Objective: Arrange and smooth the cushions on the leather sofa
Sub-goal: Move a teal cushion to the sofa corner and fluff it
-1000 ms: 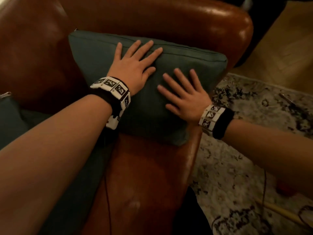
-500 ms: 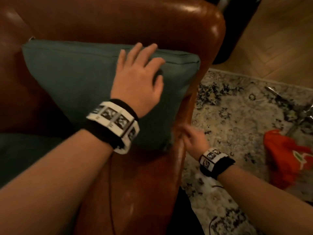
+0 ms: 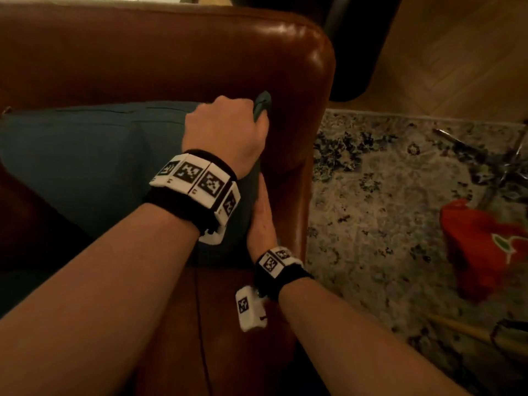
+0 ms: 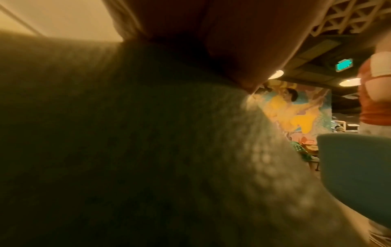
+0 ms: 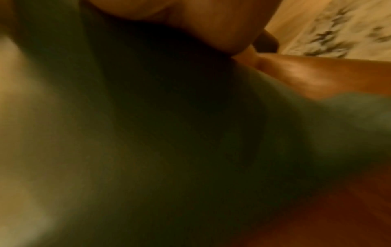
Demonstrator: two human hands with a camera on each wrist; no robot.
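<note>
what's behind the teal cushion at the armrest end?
Behind the teal fabric cushion is the brown leather sofa back, with the armrest beside it. The left hand grips its top corner; the right hand is wedged beside it, fingers hidden.

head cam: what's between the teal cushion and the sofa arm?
The right hand, wedged edge-on between the teal cushion and the sofa arm, fingers hidden. Head view shows it.

Teal cushion [image 3: 85, 167]; brown sofa [image 3: 171, 52]; speckled rug [image 3: 385, 210]
</note>
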